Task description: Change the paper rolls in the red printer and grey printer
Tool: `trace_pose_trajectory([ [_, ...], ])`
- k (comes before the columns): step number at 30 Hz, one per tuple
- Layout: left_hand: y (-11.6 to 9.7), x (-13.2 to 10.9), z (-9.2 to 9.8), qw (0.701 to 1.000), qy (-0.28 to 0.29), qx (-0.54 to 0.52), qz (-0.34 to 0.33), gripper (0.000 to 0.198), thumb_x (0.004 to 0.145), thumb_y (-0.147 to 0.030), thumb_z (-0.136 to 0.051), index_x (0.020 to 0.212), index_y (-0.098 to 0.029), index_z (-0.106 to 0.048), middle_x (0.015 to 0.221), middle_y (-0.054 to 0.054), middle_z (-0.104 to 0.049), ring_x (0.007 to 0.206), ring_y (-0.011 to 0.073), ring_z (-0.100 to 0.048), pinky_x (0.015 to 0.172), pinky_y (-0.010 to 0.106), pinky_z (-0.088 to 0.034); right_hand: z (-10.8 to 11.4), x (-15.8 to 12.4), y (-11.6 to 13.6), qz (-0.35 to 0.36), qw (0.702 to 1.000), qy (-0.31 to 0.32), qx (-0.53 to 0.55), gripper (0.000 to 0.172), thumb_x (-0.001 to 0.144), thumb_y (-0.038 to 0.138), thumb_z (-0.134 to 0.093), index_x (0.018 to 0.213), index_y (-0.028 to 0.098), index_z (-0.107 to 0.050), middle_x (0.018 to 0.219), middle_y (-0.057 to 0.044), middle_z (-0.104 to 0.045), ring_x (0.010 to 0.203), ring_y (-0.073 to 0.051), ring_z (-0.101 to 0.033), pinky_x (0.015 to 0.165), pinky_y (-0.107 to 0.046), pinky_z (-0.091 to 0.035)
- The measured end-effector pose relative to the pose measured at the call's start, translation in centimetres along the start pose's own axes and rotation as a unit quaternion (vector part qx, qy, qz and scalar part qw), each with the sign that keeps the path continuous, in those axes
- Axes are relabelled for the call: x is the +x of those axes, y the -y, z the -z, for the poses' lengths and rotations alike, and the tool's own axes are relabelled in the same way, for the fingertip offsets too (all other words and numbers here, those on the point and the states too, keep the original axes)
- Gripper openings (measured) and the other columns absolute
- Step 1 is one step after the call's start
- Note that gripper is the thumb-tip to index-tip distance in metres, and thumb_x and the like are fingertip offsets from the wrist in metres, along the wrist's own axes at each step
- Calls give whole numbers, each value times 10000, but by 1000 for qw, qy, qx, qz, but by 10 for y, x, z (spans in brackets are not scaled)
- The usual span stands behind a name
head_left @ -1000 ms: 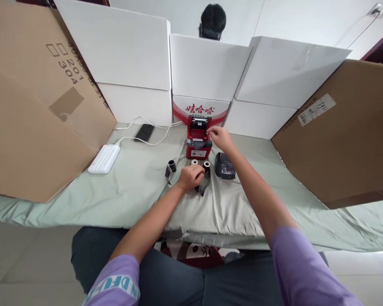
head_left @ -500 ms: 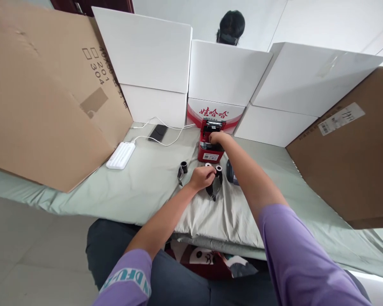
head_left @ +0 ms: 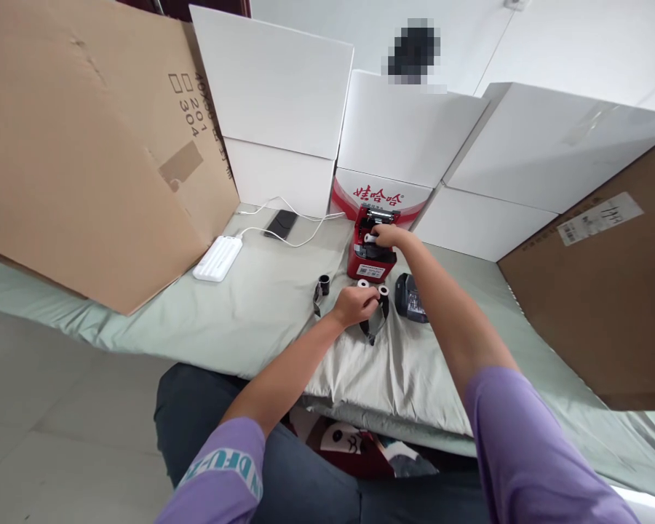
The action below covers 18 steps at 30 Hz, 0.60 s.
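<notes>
A small red printer [head_left: 369,256] stands with its lid open on the green cloth [head_left: 262,313]. My right hand [head_left: 388,236] reaches into its top with closed fingers and holds a small white roll [head_left: 370,238] there. My left hand [head_left: 356,304] rests in a loose fist on the cloth just in front of the printer, over a black ribbon [head_left: 375,327] strung between white-cored spools [head_left: 383,290]. What the fist holds is hidden. A second black spool [head_left: 323,282] with a trailing strip lies to its left.
A black printer cover [head_left: 411,298] lies right of the spools. A white power bank [head_left: 217,258] and a black phone [head_left: 281,223] with white cables sit at the back left. White boxes [head_left: 409,138] and cardboard sheets [head_left: 87,138] wall the table. Another person's head shows behind the boxes.
My right hand went from beside the printer's top down into the open printer and now holds a white roll there. My left hand stayed on the ribbon spools. The camera view shifted left.
</notes>
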State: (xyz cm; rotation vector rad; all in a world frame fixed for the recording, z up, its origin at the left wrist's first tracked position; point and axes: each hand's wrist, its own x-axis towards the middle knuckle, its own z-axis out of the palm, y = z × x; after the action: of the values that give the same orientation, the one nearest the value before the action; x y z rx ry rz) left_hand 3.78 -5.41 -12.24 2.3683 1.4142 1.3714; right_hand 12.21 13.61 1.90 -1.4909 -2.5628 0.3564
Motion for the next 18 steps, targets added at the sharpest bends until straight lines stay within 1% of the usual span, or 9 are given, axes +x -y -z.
trace_pose_trajectory([
  [2, -2, 0, 0, 1000, 3, 5, -11, 185, 868, -202, -523, 875, -203, -707, 748, 30, -751, 663, 164, -687, 650, 279, -488, 12, -18, 4, 4, 999, 40, 1, 313, 680, 131, -699, 988, 145, -744, 983, -127, -725, 897, -285, -640, 877, -403, -499],
  [3, -4, 0, 0, 1000, 6, 8, -18, 181, 869, -204, -526, 876, -202, -706, 760, 34, -756, 676, 168, -694, 652, 281, -491, 18, -31, 8, 29, 999, 20, 16, 360, 729, 140, -665, 1082, 146, -730, 1023, -116, -721, 902, -265, -633, 875, -384, -491],
  [5, -6, 0, -1, 999, 18, 11, -36, 172, 868, -206, -533, 879, -204, -704, 783, 39, -766, 703, 174, -709, 666, 288, -501, 27, -64, 22, 97, 989, -78, 84, 375, 845, 222, -601, 1203, 162, -694, 1053, -91, -703, 901, -230, -615, 866, -355, -479],
  [6, -7, 0, -2, 999, 24, 10, -46, 169, 866, -203, -535, 882, -206, -703, 800, 40, -773, 718, 175, -717, 680, 293, -509, 29, -82, 31, 122, 978, -111, 130, 391, 897, 278, -564, 1263, 182, -665, 1048, -73, -694, 866, -209, -607, 836, -342, -478],
  [8, -9, 0, -3, 998, 27, 8, -59, 175, 868, -189, -530, 893, -212, -703, 838, 40, -784, 761, 177, -732, 724, 305, -531, 27, -113, 51, 127, 963, -133, 197, 404, 942, 365, -536, 1305, 212, -624, 941, -37, -671, 771, -177, -585, 761, -313, -466],
  [10, -10, -1, -4, 997, 27, 14, -64, 187, 875, -185, -524, 900, -216, -706, 853, 45, -785, 799, 185, -742, 772, 324, -552, 18, -132, 70, 114, 961, -135, 213, 383, 913, 387, -595, 1245, 199, -626, 863, -24, -652, 731, -170, -577, 713, -294, -449],
  [13, -12, -5, -7, 996, 49, 36, -61, 203, 876, -203, -538, 964, -201, -720, 909, 84, -785, 880, 232, -750, 840, 379, -577, -6, -134, 93, 102, 986, -82, 107, 296, 877, 328, -625, 1138, 195, -668, 920, -66, -705, 831, -218, -628, 730, -306, -437],
  [15, -15, -11, -10, 994, 82, 44, -64, 274, 856, -236, -593, 1100, -186, -707, 1080, 123, -777, 1016, 286, -733, 900, 426, -579, -24, -126, 106, 93, 995, -26, -20, 284, 872, 270, -606, 1127, 181, -693, 1005, -127, -734, 947, -278, -647, 788, -342, -429],
  [18, -21, -17, -12, 990, 121, 19, -74, 507, 800, -288, -708, 1284, -155, -632, 1327, 172, -689, 1230, 370, -637, 1019, 475, -546, -46, -114, 117, 101, 978, 59, -176, 305, 868, 168, -560, 1126, 143, -721, 1073, -186, -740, 1107, -344, -619, 915, -411, -388],
])
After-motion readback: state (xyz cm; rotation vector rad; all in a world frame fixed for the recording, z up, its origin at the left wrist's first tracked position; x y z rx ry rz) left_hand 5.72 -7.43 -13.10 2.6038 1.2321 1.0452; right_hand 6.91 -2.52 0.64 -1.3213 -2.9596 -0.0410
